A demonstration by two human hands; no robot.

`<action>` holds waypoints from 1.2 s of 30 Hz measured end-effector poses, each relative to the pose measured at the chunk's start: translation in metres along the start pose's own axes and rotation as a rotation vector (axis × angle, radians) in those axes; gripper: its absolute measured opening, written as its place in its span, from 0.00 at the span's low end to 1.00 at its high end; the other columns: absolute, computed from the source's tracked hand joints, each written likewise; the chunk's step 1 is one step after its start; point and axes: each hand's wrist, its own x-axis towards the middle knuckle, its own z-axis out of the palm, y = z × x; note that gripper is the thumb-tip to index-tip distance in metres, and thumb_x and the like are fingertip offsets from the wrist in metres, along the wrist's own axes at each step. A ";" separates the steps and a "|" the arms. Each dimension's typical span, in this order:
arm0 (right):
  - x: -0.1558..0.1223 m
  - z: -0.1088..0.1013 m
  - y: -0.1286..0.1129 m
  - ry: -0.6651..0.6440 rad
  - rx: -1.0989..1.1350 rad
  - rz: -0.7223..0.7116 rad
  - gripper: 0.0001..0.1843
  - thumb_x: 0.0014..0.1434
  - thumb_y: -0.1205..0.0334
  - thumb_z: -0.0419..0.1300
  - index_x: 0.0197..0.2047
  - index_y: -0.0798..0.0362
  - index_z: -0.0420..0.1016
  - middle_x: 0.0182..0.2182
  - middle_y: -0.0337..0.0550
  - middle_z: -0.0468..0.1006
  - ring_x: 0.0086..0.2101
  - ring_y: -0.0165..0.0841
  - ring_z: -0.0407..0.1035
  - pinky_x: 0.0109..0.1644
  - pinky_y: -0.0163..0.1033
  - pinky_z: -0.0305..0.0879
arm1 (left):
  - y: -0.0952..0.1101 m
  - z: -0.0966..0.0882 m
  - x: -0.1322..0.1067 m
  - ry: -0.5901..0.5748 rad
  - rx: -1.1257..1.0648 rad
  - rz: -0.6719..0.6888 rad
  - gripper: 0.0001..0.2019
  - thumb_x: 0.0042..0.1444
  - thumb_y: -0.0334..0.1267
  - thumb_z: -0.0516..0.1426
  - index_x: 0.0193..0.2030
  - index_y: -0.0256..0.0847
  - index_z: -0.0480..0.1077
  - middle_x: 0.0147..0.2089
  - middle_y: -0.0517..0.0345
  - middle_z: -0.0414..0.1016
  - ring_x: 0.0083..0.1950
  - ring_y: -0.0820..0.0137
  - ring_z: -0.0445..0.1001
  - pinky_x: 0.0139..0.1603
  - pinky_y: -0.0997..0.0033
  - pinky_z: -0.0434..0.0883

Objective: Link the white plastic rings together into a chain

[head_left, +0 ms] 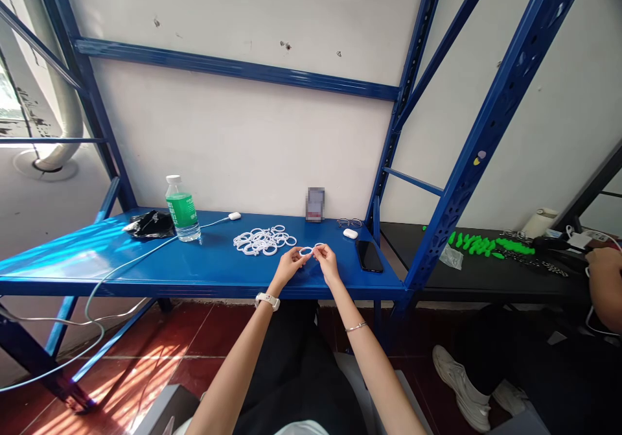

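Both my hands meet over the blue shelf top [146,260], near its front edge. My left hand [290,264] pinches a white plastic ring [306,251] and wears a white watch at the wrist. My right hand [327,261] pinches a second white ring [318,247] that touches the first one; a thin bracelet sits on that forearm. A pile of several loose white rings [263,240] lies just behind and to the left of my hands.
A green-labelled water bottle [183,209], a black bag [149,224] and a white cable [121,266] lie to the left. Glasses [349,222], an earbud case [350,233] and a dark phone [368,255] lie to the right. Another person's hand [605,273] works by green parts [486,244].
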 end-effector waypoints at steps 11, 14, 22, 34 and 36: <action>-0.002 0.001 -0.007 -0.030 0.006 0.047 0.23 0.48 0.41 0.67 0.38 0.51 0.81 0.34 0.46 0.81 0.36 0.39 0.73 0.39 0.41 0.70 | 0.001 0.001 0.000 0.021 -0.024 -0.001 0.31 0.49 0.61 0.62 0.49 0.36 0.71 0.27 0.57 0.75 0.31 0.66 0.76 0.33 0.69 0.71; -0.002 0.000 -0.007 -0.037 -0.005 0.034 0.22 0.49 0.41 0.67 0.38 0.51 0.81 0.34 0.46 0.81 0.36 0.39 0.73 0.39 0.41 0.69 | 0.000 0.001 0.000 0.023 -0.017 0.006 0.30 0.50 0.60 0.62 0.48 0.36 0.71 0.27 0.58 0.75 0.30 0.66 0.75 0.32 0.70 0.70; 0.000 -0.001 -0.003 -0.022 0.013 0.033 0.21 0.47 0.43 0.68 0.35 0.52 0.78 0.32 0.44 0.79 0.34 0.37 0.72 0.40 0.40 0.67 | -0.004 0.002 0.002 0.031 -0.010 0.028 0.29 0.48 0.58 0.64 0.48 0.37 0.70 0.25 0.63 0.72 0.27 0.70 0.72 0.30 0.72 0.68; 0.000 -0.001 -0.003 -0.003 0.026 0.036 0.20 0.46 0.43 0.69 0.33 0.51 0.78 0.30 0.43 0.79 0.33 0.36 0.71 0.38 0.40 0.67 | -0.004 0.001 0.001 0.012 0.001 0.032 0.30 0.48 0.59 0.63 0.50 0.38 0.69 0.26 0.62 0.72 0.27 0.69 0.72 0.30 0.72 0.67; 0.000 -0.001 -0.003 -0.001 0.021 0.037 0.21 0.46 0.42 0.69 0.33 0.51 0.78 0.30 0.43 0.79 0.33 0.37 0.71 0.38 0.40 0.67 | -0.003 0.001 0.001 0.009 -0.006 0.036 0.30 0.49 0.59 0.63 0.51 0.39 0.70 0.26 0.62 0.72 0.27 0.69 0.72 0.31 0.72 0.68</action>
